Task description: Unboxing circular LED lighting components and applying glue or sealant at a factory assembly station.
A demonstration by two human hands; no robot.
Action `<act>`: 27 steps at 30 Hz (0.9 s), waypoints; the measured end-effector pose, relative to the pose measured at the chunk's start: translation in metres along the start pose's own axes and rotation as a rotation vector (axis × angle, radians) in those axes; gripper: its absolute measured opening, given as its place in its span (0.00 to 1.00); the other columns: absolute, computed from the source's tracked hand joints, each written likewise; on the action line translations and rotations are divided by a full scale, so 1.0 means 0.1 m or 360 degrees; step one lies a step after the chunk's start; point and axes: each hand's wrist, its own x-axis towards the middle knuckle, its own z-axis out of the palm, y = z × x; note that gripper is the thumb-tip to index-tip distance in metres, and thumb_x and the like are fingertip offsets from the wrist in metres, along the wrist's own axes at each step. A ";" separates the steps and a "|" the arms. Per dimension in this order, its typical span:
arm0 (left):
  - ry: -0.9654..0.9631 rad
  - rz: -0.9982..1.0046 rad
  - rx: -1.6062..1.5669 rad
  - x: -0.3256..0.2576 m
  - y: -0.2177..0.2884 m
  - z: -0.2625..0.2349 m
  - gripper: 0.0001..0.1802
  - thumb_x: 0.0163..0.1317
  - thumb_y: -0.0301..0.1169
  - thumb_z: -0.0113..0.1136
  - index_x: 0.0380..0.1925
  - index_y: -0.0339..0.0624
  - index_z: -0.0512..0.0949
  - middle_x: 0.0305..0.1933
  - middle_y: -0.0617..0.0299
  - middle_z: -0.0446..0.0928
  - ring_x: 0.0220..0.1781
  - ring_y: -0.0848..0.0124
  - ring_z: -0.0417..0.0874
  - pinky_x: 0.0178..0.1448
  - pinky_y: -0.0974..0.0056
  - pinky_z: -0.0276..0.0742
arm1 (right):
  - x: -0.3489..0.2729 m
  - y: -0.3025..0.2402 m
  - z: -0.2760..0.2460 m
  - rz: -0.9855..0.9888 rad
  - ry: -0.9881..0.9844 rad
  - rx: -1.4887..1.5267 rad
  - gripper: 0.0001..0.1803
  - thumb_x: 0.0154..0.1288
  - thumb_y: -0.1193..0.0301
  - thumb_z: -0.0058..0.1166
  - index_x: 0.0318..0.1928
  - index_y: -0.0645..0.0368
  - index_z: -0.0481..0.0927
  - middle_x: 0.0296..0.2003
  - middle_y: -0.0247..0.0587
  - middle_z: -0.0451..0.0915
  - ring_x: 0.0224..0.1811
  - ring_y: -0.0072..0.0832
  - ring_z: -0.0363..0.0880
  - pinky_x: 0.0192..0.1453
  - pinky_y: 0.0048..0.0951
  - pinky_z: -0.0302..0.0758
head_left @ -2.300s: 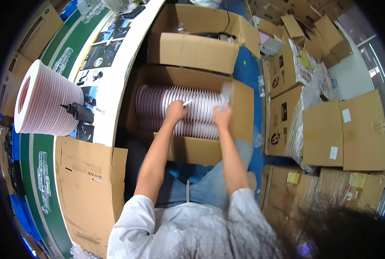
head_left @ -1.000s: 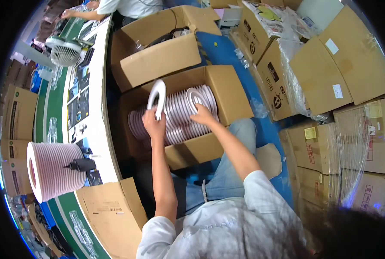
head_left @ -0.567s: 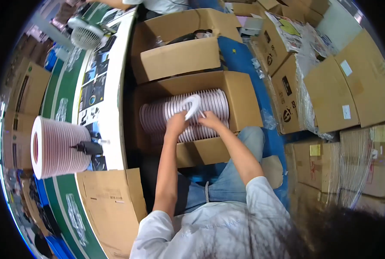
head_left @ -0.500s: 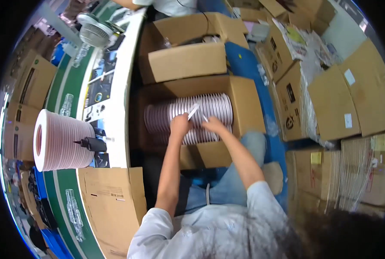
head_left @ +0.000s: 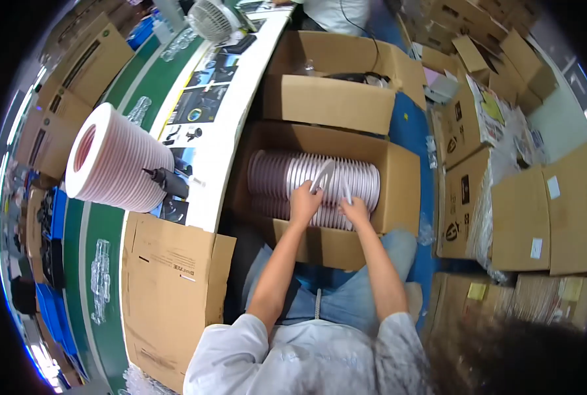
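Item under inspection: a flat white ring (head_left: 319, 178) with an open middle and a smooth, pale band. It stands tilted above the packed rings, its opening seen at a slant. The left hand (head_left: 305, 204) has it pinched at the lower edge, fingers drawn in around the band.

The right hand (head_left: 355, 212) is likewise closed in a pinch, gripping a second ring (head_left: 345, 187) that shows only as a thin pale strip, close to edge-on. The two hands are near each other but apart.

Both pieces are over an open brown carton (head_left: 402, 187) set in front of the person. Inside, packed rings (head_left: 303, 170) stand on edge in two rows — white toward the right, shaded mauve toward the left end. On the bench (head_left: 224, 145) to the left, a stack of rings (head_left: 122, 161) lies on its side, a black bottle (head_left: 168, 182) just beside it.

Compared with half a second ago: the left hand's ring then appeared as a narrow strip — now its opening is visible. More of the right hand's ring shows. The carton sits farther right in the view.
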 end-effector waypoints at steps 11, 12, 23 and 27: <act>-0.0254 -0.0885 -0.2114 -0.02 -0.34 -0.04 0.26 0.62 0.48 0.55 0.43 0.30 0.74 0.38 0.53 0.79 0.36 0.67 0.80 0.42 0.64 0.76 | -0.68 -0.66 -0.27 -0.0478 -0.0208 0.1629 0.31 0.71 0.55 0.38 0.63 0.66 0.58 0.62 0.45 0.62 0.65 0.34 0.58 0.68 0.33 0.54; -0.0274 -0.0873 -0.2160 -0.07 -0.20 -0.04 0.26 0.62 0.48 0.55 0.43 0.30 0.74 0.38 0.53 0.79 0.36 0.67 0.80 0.42 0.64 0.76 | -0.70 -0.63 -0.32 -0.0495 -0.0187 0.1586 0.31 0.71 0.55 0.38 0.63 0.66 0.58 0.62 0.45 0.62 0.65 0.34 0.58 0.68 0.33 0.54; -0.1077 -0.0360 -0.2819 -0.39 0.62 -0.58 0.12 0.56 0.28 0.60 0.38 0.33 0.74 0.30 0.55 0.78 0.32 0.66 0.81 0.37 0.64 0.79 | -1.15 -0.69 -0.51 -0.0674 0.0770 0.1011 0.41 0.61 0.77 0.52 0.69 0.56 0.44 0.63 0.49 0.57 0.63 0.38 0.61 0.62 0.36 0.64; -0.1139 -0.0265 -0.2713 -0.51 0.83 -0.79 0.16 0.57 0.32 0.60 0.40 0.31 0.74 0.27 0.56 0.79 0.27 0.67 0.81 0.36 0.64 0.79 | -1.45 -1.02 -0.46 -0.0758 0.0805 0.1177 0.27 0.61 0.75 0.52 0.59 0.61 0.57 0.52 0.43 0.68 0.50 0.31 0.72 0.43 0.31 0.78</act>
